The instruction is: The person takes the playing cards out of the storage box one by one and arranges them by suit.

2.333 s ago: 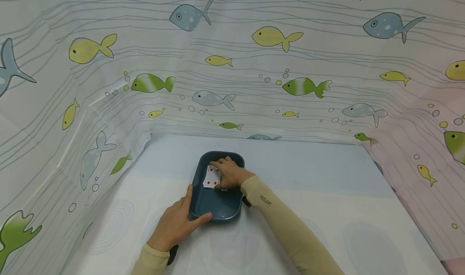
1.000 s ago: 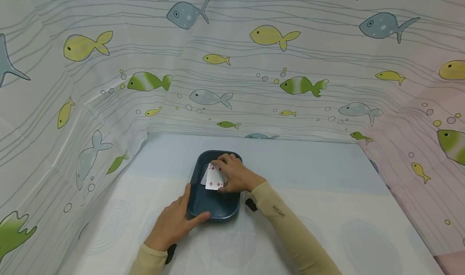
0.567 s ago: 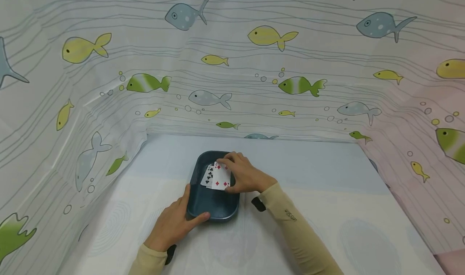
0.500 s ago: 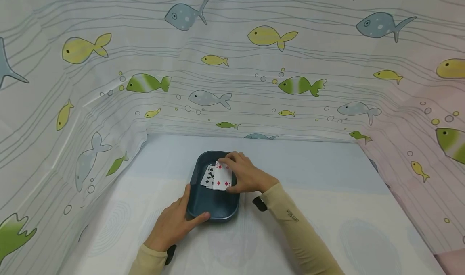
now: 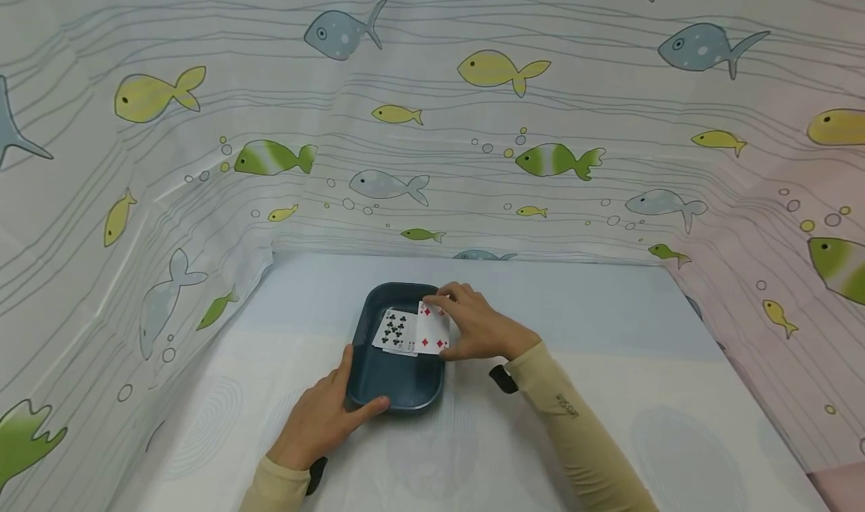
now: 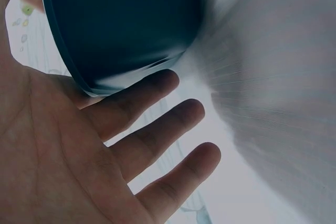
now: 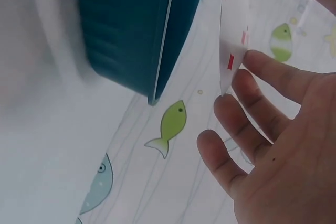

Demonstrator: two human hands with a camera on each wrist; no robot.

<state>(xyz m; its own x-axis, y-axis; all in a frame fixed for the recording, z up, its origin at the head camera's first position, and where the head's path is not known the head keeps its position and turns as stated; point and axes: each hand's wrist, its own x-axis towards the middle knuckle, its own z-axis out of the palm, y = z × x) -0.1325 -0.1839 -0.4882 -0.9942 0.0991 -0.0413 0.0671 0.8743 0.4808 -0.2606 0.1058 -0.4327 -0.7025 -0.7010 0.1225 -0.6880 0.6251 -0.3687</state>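
A: Anything behind?

B: Fish-printed cloth [image 5: 453, 148], rising on three sides around a pale table cover [image 5: 541, 422].

A: And on the cover?

B: A blue box [image 5: 395, 383], long and round-cornered. Runs lengthwise away from the person, far end leaning slightly right.

A: The left hand [image 5: 314, 422], doing what?

B: Rests spread around the near left corner of the box, thumb at the near rim, fingers extended along the left wall.

A: And the right hand [image 5: 483, 328]?

B: Pinches a diamond card [image 5: 431, 330] by the short edges, thumb at the near one, fingertips at the far one.

A: Pointing which way?

B: Long axis nearly straight away from the person, red pips turned up toward the head camera. Hangs over the right side of the box; in the right wrist view, raised clear of the rim.

A: Inside the box?

B: A club card [image 5: 394, 329], face up, just left of the diamond card, far end leaning a little right. Overlaps another card [image 5: 402, 353], mostly hidden.
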